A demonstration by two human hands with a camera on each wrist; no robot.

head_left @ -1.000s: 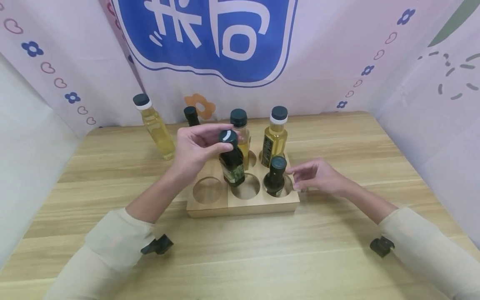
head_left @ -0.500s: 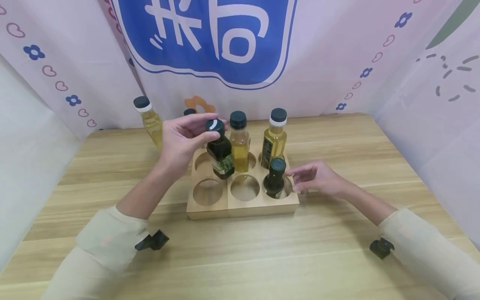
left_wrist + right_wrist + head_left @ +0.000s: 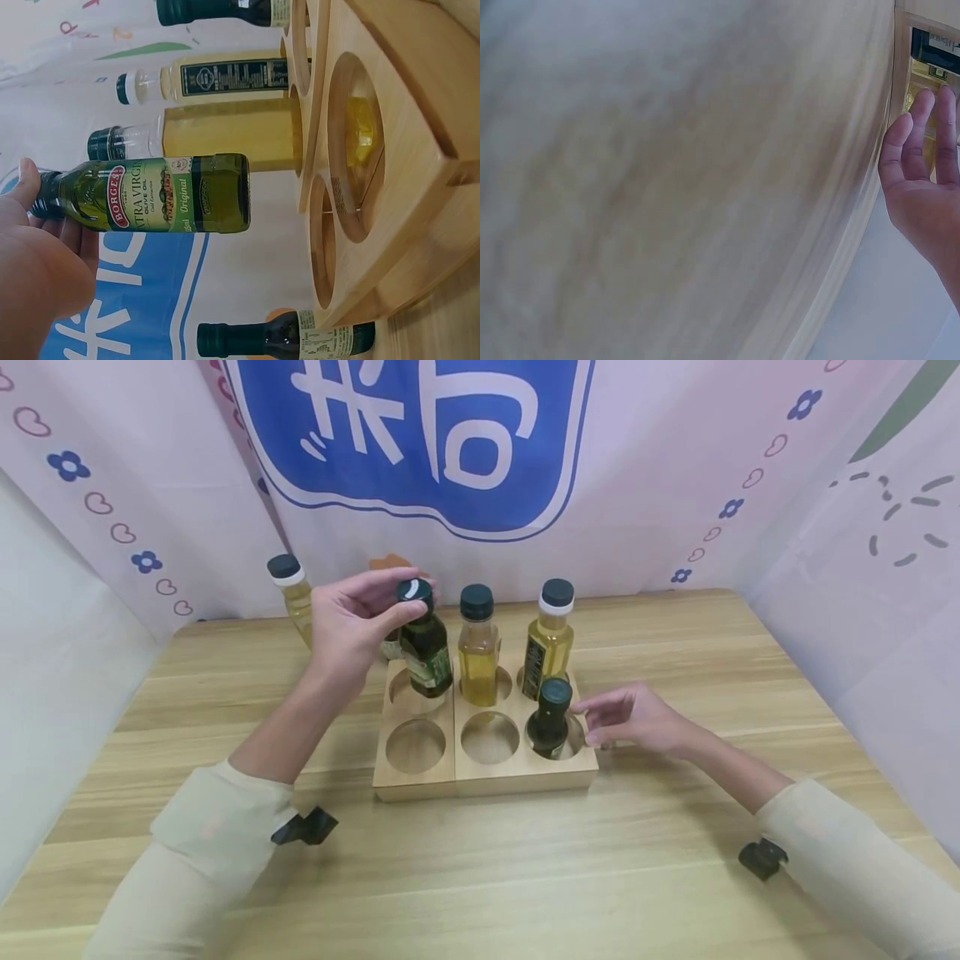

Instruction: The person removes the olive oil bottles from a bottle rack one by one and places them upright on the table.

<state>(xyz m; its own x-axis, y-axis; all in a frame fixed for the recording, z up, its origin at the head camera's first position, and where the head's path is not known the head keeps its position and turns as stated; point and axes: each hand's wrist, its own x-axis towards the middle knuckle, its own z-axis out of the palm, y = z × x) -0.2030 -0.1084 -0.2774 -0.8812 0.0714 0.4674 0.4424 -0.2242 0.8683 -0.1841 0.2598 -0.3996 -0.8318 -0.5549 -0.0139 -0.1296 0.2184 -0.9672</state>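
Observation:
In the head view my left hand (image 3: 356, 627) pinches the dark cap of a green olive oil bottle (image 3: 427, 656). The bottle (image 3: 150, 193) hangs upright over the back left hole of a light wooden rack (image 3: 517, 779); the left wrist view shows its base apart from the rack. At the rack's right end, my right hand (image 3: 633, 718) rests its loosely bent fingertips (image 3: 594, 737) by the edge, beside a dark bottle (image 3: 553, 718) in the front right hole. Loosely spread fingers of the right hand (image 3: 926, 172) show in the right wrist view.
Bottles of yellow oil fill the back middle (image 3: 478, 664) and back right (image 3: 551, 639) holes. Behind my left hand stand another yellow oil bottle (image 3: 296, 602) and a dark bottle (image 3: 277, 337), partly hidden. A printed cloth (image 3: 637, 485) hangs behind the table (image 3: 525, 868).
My left hand has carried the olive oil bottle left and back, from over the front middle hole to over the back left hole. The right hand has stayed at the rack's end.

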